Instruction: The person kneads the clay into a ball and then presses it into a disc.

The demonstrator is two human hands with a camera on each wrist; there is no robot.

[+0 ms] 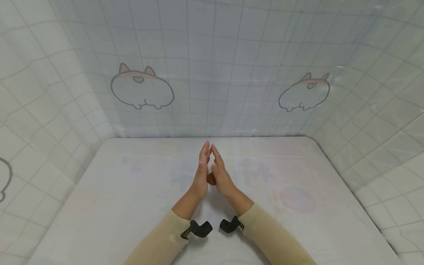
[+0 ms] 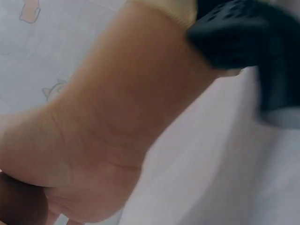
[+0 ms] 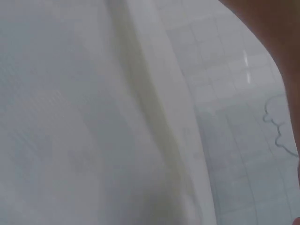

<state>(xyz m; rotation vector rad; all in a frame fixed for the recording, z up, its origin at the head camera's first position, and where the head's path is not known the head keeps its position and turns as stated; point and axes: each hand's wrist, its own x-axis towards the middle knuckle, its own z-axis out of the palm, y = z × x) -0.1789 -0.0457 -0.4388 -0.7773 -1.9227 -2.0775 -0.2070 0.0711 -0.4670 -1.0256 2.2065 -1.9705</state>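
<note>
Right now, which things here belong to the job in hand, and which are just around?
In the job: rounded brown lump; left hand and right hand, either side of it.

Just around: pale tabletop; grid-patterned walls; black wrist pieces.

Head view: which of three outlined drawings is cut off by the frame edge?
The leftmost drawing; only part shows, while the middle drawing and right drawing appear whole.

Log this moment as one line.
left hand: palm inward | right hand: palm inward | brown lump: between palms | white table: beneath
</note>
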